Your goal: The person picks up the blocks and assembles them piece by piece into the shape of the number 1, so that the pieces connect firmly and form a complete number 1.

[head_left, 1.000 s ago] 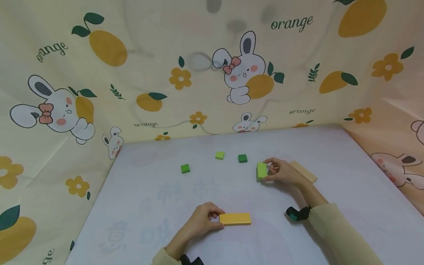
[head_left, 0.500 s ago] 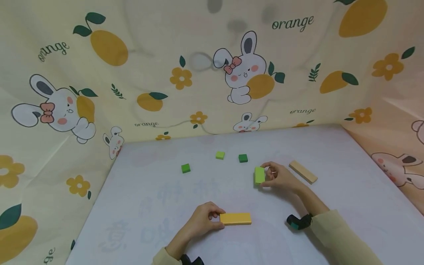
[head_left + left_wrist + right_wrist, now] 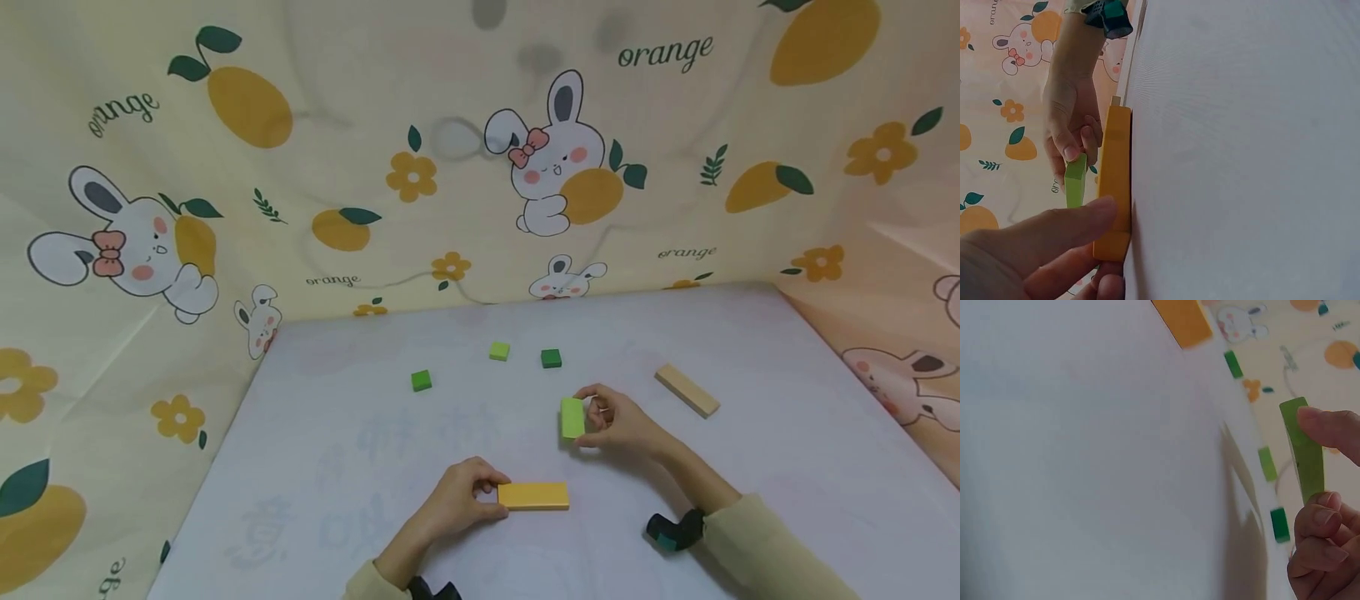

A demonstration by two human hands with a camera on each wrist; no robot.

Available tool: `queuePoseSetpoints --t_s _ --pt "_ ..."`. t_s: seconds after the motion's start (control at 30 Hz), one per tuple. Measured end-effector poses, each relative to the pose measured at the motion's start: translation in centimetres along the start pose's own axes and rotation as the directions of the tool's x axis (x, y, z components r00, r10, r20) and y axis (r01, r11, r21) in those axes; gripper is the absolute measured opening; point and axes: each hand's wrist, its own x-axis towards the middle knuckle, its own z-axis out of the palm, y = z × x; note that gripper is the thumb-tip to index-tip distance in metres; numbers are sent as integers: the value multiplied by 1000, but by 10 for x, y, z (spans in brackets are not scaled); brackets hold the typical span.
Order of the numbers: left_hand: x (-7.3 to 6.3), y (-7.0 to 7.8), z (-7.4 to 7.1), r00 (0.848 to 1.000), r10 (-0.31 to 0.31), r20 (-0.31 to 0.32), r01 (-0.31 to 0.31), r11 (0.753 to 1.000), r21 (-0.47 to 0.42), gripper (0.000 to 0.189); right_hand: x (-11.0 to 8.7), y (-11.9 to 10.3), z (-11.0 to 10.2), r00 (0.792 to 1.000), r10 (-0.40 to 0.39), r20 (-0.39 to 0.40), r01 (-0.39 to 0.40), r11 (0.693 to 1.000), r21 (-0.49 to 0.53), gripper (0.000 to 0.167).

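Observation:
A flat yellow block (image 3: 533,496) lies lengthwise at the front of the white table. My left hand (image 3: 462,493) pinches its left end between thumb and fingers. Up and to the right, my right hand (image 3: 621,422) holds a light green rectangular block (image 3: 572,418) by its ends, thumb at the near end and fingers at the far one. In the right wrist view the green block (image 3: 1305,450) is raised off the table, its shadow falling on the surface. From the left wrist view, the yellow block (image 3: 1115,181) rests against the tabletop, with the left thumb along its side.
Toward the back of the table (image 3: 360,350) lie three small blocks: a mid-green one (image 3: 421,380), a light green one (image 3: 499,351) and a dark green one (image 3: 551,358). A plain wooden plank (image 3: 687,390) lies at the right. A printed cloth (image 3: 450,100) hangs behind.
My right hand has carried the light green block toward the front and left, nearer the yellow block, uncovering the whole wooden plank. My left hand and the yellow block stay in place.

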Motion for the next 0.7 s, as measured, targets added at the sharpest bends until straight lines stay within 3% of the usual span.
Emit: queuePoseSetpoints --t_s 0.23,0.7 --pt "-2 1 0 999 -30 14 30 1000 -1 32 -6 -4 18 999 -14 41 14 1000 11 63" --pt "-3 5 -2 1000 -9 11 9 1000 -15 31 -15 -15 41 996 -15 85 11 999 47 61"
